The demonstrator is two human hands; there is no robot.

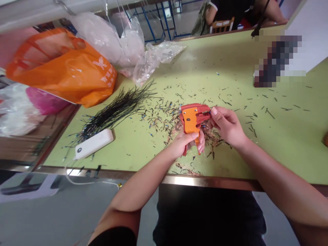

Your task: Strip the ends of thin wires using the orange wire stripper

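An orange and red hand tool (191, 119), like a wire stripper, is upright over the green table, its jaws pointing right. My left hand (187, 141) is wrapped round its handles. My right hand (227, 123) is closed in a pinch at the tip of the jaws; what its fingers hold is too small to make out. Under the tool lies a heap of short black wire pieces and copper-coloured strands (211, 136). A bundle of long black wires (115, 111) lies to the left of the hands.
A white power bank (94, 144) with a cable lies near the front left of the green table (143, 150). Behind it are an orange bag (74, 71) and clear plastic bags (151, 59). Wire scraps spread rightwards. A person (230, 10) sits beyond the table.
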